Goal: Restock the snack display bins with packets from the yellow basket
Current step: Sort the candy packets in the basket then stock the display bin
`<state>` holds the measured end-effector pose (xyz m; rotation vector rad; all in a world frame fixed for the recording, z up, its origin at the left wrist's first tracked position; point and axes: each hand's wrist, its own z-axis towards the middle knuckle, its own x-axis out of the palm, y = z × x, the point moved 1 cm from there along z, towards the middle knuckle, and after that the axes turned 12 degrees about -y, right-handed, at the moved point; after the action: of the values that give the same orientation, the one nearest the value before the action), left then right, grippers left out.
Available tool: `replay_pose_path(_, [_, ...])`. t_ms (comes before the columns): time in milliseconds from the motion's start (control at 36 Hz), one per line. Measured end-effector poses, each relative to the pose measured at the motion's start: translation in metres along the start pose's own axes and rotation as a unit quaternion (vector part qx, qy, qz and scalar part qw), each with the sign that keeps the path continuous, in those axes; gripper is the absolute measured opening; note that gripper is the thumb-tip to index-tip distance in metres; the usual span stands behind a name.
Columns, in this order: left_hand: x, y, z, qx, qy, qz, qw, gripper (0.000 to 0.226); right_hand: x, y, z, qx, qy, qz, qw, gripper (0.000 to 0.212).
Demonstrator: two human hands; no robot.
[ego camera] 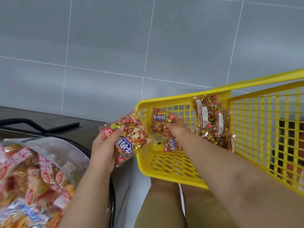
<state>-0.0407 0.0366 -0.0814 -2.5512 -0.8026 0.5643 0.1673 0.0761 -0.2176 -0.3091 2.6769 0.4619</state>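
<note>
Grey tiles beyond. Fetching: my left hand (103,145) grips a beef packet (131,135) beside the yellow basket (181,98); my right hand (174,127) pinches a second packet (158,120) inside. Next, I reckon, carry both to the near-left bin (86,152).

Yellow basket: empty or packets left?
Not empty: several beef-cube packets lie inside the yellow basket, and the right hand grips one there.

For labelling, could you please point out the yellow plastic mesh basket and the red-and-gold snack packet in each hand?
Yellow plastic mesh basket (172,98): head view, far rim.
Left red-and-gold snack packet (131,137), in left hand (103,145): head view, printed front.
Right red-and-gold snack packet (158,119), in right hand (174,127): head view, top label.
</note>
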Motion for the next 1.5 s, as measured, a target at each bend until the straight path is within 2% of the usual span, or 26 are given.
replay_pose_path(194, [-0.008,0.005,-0.005,-0.021,0.013,-0.012,1.0,0.042,0.008,-0.007,0.02,-0.022,-0.019,-0.029,0.999,0.072])
replay_pose_path(250, [-0.007,0.004,-0.008,-0.024,0.027,-0.013,0.999,0.033,-0.005,-0.009,0.015,-0.029,-0.011,-0.009,0.999,0.07])
replay_pose_path(389, [0.008,0.0,-0.014,-0.007,0.06,0.041,0.997,0.028,-0.071,-0.027,-0.012,0.001,-0.018,0.056,0.998,0.07])
replay_pose_path(472, [0.027,0.0,-0.016,0.037,0.066,0.099,0.992,0.022,-0.115,-0.036,-0.031,0.05,0.045,0.217,0.974,0.054])
replay_pose_path(528, [0.041,0.001,-0.019,0.059,0.079,0.133,0.986,0.016,-0.136,-0.041,-0.041,0.062,0.108,0.275,0.953,0.059])
replay_pose_path(611, [0.061,0.004,-0.026,0.062,0.108,0.178,0.976,0.014,-0.148,-0.041,-0.054,0.041,0.18,0.291,0.939,0.058])
replay_pose_path(694, [0.082,0.008,-0.036,0.045,0.143,0.198,0.969,0.024,-0.139,-0.034,-0.068,0.003,0.199,0.236,0.951,0.055])
replay_pose_path(750, [0.095,0.01,-0.044,0.054,0.158,0.216,0.962,0.044,-0.129,-0.029,-0.075,-0.015,0.187,0.205,0.961,0.059])
replay_pose_path(806, [0.103,0.012,-0.049,0.071,0.161,0.239,0.955,0.063,-0.119,-0.024,-0.079,-0.024,0.182,0.211,0.96,0.052])
replay_pose_path(889, [0.108,0.021,-0.048,0.051,0.159,0.259,0.951,0.065,-0.111,-0.02,-0.084,-0.068,0.173,0.158,0.97,0.038])
replay_pose_path(944, [0.11,0.029,-0.045,0.052,0.147,0.279,0.947,0.058,-0.113,-0.021,-0.082,-0.092,0.152,0.101,0.979,0.029])
replay_pose_path(1000, [0.111,0.037,-0.042,0.046,0.132,0.282,0.949,0.051,-0.119,-0.027,-0.071,-0.099,0.119,0.075,0.985,0.032])
replay_pose_path(1056, [0.11,0.044,-0.04,0.036,0.112,0.284,0.952,0.051,-0.127,-0.035,-0.051,-0.087,0.026,0.072,0.993,0.031])
replay_pose_path(1111, [0.109,0.05,-0.038,0.036,0.099,0.278,0.955,0.049,-0.14,-0.041,-0.023,-0.103,-0.121,0.029,0.987,0.026])
replay_pose_path(1167, [0.108,0.055,-0.035,0.035,0.094,0.258,0.961,0.038,-0.151,-0.045,0.006,-0.086,-0.202,-0.031,0.975,0.038])
replay_pose_path(1222, [0.107,0.059,-0.033,0.028,0.082,0.248,0.965,0.035,-0.155,-0.045,0.03,-0.039,-0.209,-0.091,0.973,0.06])
replay_pose_path(1306, [0.105,0.064,-0.03,0.018,0.074,0.247,0.966,0.037,-0.151,-0.041,0.052,-0.028,-0.171,-0.176,0.969,0.076])
replay_pose_path(1389, [0.104,0.067,-0.029,0.016,0.066,0.256,0.964,0.042,-0.147,-0.037,0.063,-0.019,-0.162,-0.198,0.967,0.076])
replay_pose_path(1500, [0.103,0.07,-0.028,0.015,0.061,0.255,0.965,0.043,-0.148,-0.038,0.07,-0.009,-0.162,-0.182,0.97,0.062])
